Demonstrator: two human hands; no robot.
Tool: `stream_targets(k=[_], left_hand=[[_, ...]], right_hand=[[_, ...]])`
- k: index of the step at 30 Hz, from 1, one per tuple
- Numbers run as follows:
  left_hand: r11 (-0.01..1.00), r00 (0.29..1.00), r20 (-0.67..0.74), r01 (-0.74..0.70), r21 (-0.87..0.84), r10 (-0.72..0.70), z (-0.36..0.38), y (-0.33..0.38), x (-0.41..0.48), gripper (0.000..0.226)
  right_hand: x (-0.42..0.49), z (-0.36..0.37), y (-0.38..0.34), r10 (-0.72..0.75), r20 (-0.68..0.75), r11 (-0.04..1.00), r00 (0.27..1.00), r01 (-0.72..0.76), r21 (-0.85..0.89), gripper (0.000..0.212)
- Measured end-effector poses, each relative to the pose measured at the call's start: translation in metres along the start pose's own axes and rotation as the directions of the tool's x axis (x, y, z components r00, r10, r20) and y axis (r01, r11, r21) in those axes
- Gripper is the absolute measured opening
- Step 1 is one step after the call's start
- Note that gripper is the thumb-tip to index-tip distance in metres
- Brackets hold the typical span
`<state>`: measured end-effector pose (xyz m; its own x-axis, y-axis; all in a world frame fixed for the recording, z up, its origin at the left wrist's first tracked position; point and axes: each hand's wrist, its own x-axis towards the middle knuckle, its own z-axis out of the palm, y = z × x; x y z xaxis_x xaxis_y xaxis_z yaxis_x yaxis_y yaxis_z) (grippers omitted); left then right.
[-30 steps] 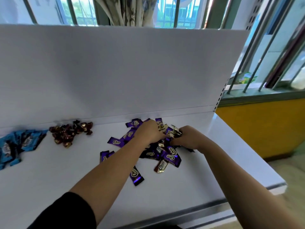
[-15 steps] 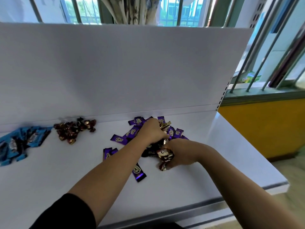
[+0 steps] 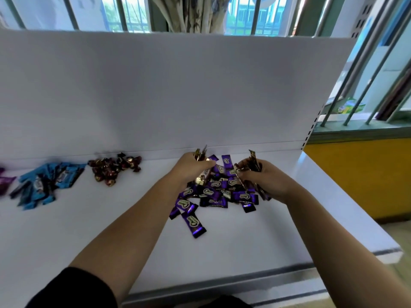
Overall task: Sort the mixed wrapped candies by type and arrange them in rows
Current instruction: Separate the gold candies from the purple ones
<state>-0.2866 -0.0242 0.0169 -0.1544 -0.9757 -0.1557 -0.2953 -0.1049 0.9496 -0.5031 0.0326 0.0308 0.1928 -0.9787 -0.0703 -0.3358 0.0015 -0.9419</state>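
Two bare hands hold handfuls of wrapped candy above a loose heap on a flat white shelf board point(image 3: 111, 245).

Nearest, a black sleeve point(image 3: 73, 290) covers the left upper arm. Further in, one glossy purple rectangular candy point(image 3: 194, 225) lies alone at the near edge of the heap of purple foil-wrapped candies point(image 3: 214, 193), right of the board's middle. Over the heap, the left hand point(image 3: 192, 168) curls its fingers round a bunch of gold-edged brown wrapped candies point(image 3: 200, 152) that poke out above the fist. The right hand point(image 3: 266, 180) likewise clutches several dark brown gold-trimmed candies point(image 3: 253, 162). To the far left lies a pile of blue wrapped candies point(image 3: 47, 183), with a cluster of dark red twist-wrapped sweets point(image 3: 113, 168) beside it near the white upright back panel point(image 3: 178, 85). A barred window point(image 3: 124, 14) stands beyond.
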Motion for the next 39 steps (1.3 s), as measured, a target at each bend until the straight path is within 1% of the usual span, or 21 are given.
stream_targets(k=[2,5,8,10,13,15,17,19,20,21,22,26,28,30,32,34,35,36,37,38,39], left_hand=[[0.997,1.000,-0.001,-0.023,0.071,0.023,0.000,-0.001,-0.005,0.022],[0.993,0.999,-0.007,-0.043,0.110,0.044,-0.002,-0.004,-0.009,0.026],[1.000,1.000,-0.023,-0.009,0.029,0.010,-0.007,-0.008,-0.009,0.015],[0.997,0.999,-0.027,0.028,-0.065,-0.030,-0.011,-0.011,-0.010,0.009],[0.998,0.998,-0.054,0.036,-0.041,-0.039,-0.023,-0.016,-0.011,0.018],[1.000,0.990,-0.136,0.025,-0.004,-0.026,-0.034,-0.020,-0.012,0.020],[0.999,0.966,-0.256,0.036,-0.029,-0.042,-0.047,-0.027,-0.012,0.019],[0.990,0.934,-0.343,0.056,-0.127,-0.097,-0.062,-0.034,-0.012,0.030],[0.976,0.920,-0.365,0.069,-0.207,-0.143,-0.069,-0.039,-0.010,0.046],[0.956,0.909,-0.367,0.096,-0.277,-0.198,-0.075,-0.042,-0.009,0.060],[0.938,0.904,-0.357,0.113,-0.328,-0.234,-0.081,-0.048,-0.005,0.065],[0.857,0.892,-0.322,0.124,-0.500,-0.317,-0.093,-0.047,0.001,0.050],[0.791,0.930,-0.246,0.071,-0.608,-0.272,-0.094,-0.040,0.000,0.043],[0.731,0.964,-0.161,0.049,-0.680,-0.214,-0.093,-0.041,0.006,0.048],[0.685,0.975,-0.108,0.055,-0.726,-0.192,-0.092,-0.042,0.009,0.054],[0.676,0.979,-0.103,0.045,-0.736,-0.177,-0.093,-0.046,0.013,0.052],[0.713,0.979,-0.115,0.039,-0.700,-0.166,-0.092,-0.048,0.015,0.048],[0.793,0.979,-0.141,0.032,-0.608,-0.147,-0.091,-0.050,0.018,0.045],[0.901,0.978,-0.175,0.030,-0.433,-0.116,-0.090,-0.053,0.018,0.049],[0.980,0.976,-0.208,0.027,-0.197,-0.069,-0.088,-0.057,0.019,0.060],[0.998,0.974,-0.228,0.025,0.053,-0.012,-0.084,-0.060,0.018,0.073]], right_hand=[[0.003,0.001,0.001,0.019,-0.022,0.999,1.000,-0.020,-0.035,0.014],[0.009,0.006,0.004,0.020,-0.079,0.983,0.997,-0.034,-0.179,0.015],[0.016,0.010,0.007,0.005,-0.156,0.966,0.988,-0.045,-0.253,0.006],[0.020,0.014,0.007,0.006,-0.171,0.963,0.985,-0.051,-0.263,0.011],[0.025,0.021,0.003,0.000,-0.188,0.965,0.982,-0.049,-0.259,0.018],[0.032,0.029,-0.002,-0.015,-0.173,0.961,0.985,-0.034,-0.275,0.019],[0.040,0.041,-0.010,-0.032,-0.141,0.962,0.990,-0.008,-0.271,0.021],[0.051,0.059,-0.023,-0.036,-0.122,0.977,0.992,0.009,-0.214,0.022],[0.059,0.068,-0.028,-0.024,-0.109,0.986,0.994,0.006,-0.165,0.022],[0.068,0.078,-0.034,-0.008,-0.085,0.993,0.996,-0.002,-0.117,0.022],[0.077,0.089,-0.039,0.009,-0.051,0.997,0.999,-0.013,-0.079,0.022],[0.118,0.131,-0.052,0.132,0.064,0.991,0.989,-0.134,0.028,0.014],[0.133,0.147,-0.054,0.219,0.107,0.964,0.970,-0.231,0.128,0.021],[0.146,0.156,-0.052,0.282,0.158,0.914,0.946,-0.315,0.257,0.033],[0.151,0.160,-0.052,0.267,0.204,0.854,0.942,-0.329,0.403,0.024],[0.154,0.159,-0.049,0.203,0.226,0.849,0.953,-0.287,0.445,0.019],[0.155,0.156,-0.045,0.176,0.202,0.916,0.963,-0.235,0.325,0.022],[0.159,0.154,-0.037,0.119,0.192,0.981,0.974,-0.145,0.127,0.026],[0.154,0.149,-0.038,0.067,0.223,0.988,0.972,-0.034,-0.148,0.028],[0.154,0.146,-0.032,0.010,0.278,0.913,0.961,0.104,-0.394,0.028],[0.151,0.144,-0.028,-0.034,0.332,0.798,0.943,0.226,-0.559,0.029]])
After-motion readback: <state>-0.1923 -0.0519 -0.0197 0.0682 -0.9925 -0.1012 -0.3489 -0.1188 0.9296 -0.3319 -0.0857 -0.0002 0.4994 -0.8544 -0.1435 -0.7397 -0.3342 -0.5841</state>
